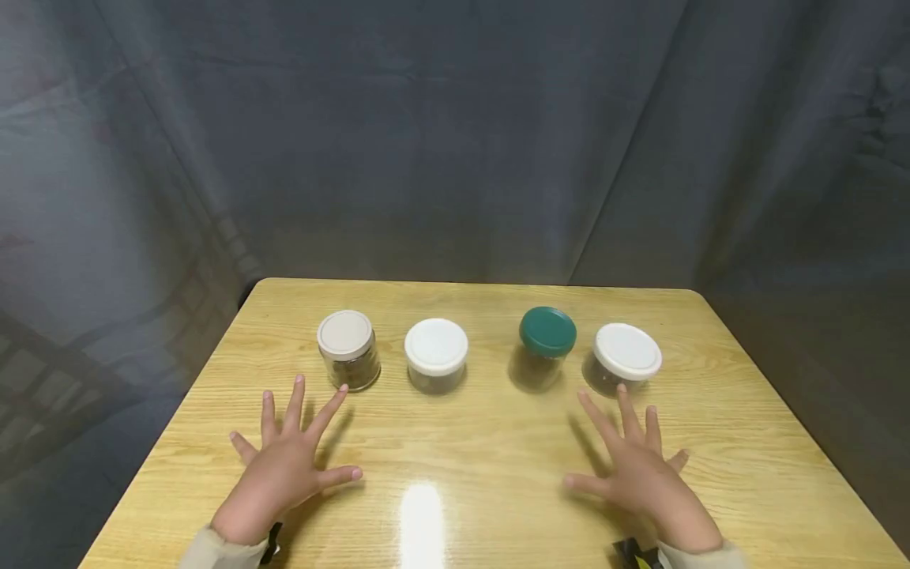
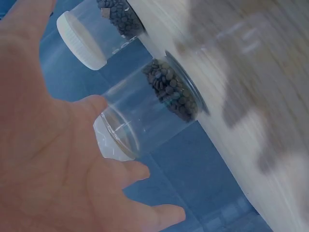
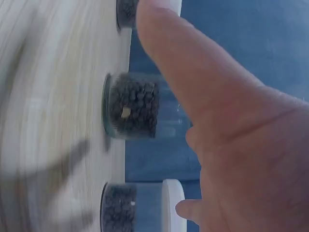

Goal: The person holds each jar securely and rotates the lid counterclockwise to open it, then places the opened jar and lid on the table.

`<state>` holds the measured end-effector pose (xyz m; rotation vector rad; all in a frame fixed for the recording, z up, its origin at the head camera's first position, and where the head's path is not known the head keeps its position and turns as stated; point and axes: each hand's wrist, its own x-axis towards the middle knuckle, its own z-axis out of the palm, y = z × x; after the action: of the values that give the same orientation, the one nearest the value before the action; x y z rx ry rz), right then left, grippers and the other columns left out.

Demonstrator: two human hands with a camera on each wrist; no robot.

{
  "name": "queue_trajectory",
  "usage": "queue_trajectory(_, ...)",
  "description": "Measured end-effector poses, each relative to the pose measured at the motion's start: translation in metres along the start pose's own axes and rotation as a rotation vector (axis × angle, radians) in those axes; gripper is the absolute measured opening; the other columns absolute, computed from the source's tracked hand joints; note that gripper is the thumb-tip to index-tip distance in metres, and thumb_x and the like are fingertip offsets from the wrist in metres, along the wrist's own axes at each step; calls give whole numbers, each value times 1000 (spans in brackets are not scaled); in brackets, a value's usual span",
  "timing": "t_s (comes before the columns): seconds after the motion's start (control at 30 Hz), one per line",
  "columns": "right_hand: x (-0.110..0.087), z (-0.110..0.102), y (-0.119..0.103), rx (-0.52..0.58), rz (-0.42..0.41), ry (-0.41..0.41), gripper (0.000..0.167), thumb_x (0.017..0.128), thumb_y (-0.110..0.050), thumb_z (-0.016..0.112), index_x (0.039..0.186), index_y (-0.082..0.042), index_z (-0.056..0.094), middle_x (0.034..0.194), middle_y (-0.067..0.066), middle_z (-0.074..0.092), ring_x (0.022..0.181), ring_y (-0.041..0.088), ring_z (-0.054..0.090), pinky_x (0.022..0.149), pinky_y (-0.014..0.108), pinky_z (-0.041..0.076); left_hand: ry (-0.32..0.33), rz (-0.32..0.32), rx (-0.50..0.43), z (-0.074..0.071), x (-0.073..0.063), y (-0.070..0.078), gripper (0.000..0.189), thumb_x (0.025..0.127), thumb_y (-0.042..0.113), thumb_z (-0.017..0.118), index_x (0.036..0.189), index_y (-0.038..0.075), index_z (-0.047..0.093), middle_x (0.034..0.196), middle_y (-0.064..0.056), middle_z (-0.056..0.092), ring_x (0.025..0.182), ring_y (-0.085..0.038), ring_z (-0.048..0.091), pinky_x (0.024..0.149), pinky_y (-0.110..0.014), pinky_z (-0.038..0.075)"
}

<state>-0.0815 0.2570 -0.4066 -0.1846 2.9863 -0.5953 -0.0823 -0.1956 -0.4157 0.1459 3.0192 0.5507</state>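
Note:
My left hand is held over the table with its fingers spread, the index fingertip just in front of a glass jar with a beige lid. Mirroring it, my right hand has its fingers fanned out, one fingertip overlapping the lower edge of the right white-lidded jar in the head view. Between them stand another white-lidded jar and a green-lidded jar. Small dark pieces partly fill the jar nearest my left hand. The right wrist view shows similar dark pieces with one pale bit. Neither hand holds anything.
The jars stand upright in a loose row on a light wood table with rounded far corners. Behind and beside it hangs a dark grey-blue curtain. A bright reflection lies on the tabletop near the front.

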Motion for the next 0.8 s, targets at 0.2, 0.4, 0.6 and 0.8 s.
queue_trajectory(0.2,5,2,-18,2,-48,40,119,69,-67,81,162,-39,14,167,25,-2,137,73,3,79,98,1,47,17,13,0,2,-1,110,72,68,79,160,45,17,166,-27,-5,140,-69,-6,83,-97,-3)
queue_trajectory(0.4,19,4,-40,66,-156,95,110,75,-51,86,162,-33,20,166,27,6,142,65,6,94,93,10,118,67,-35,-1,13,3,101,82,53,80,161,42,18,166,-27,-5,142,-67,-1,89,-96,7)
queue_trajectory(0.6,35,16,-60,202,-318,175,99,81,-35,86,160,-21,29,163,26,18,144,56,23,102,77,35,231,139,-111,-3,27,11,95,87,39,81,161,33,22,163,-32,0,142,-65,6,100,-87,22)
queue_trajectory(0.8,53,39,-84,416,-423,301,79,83,-13,83,150,-4,43,149,20,45,129,39,52,99,49,54,288,161,-240,-2,44,12,92,90,28,79,161,26,21,163,-30,-2,143,-62,7,95,-84,35)
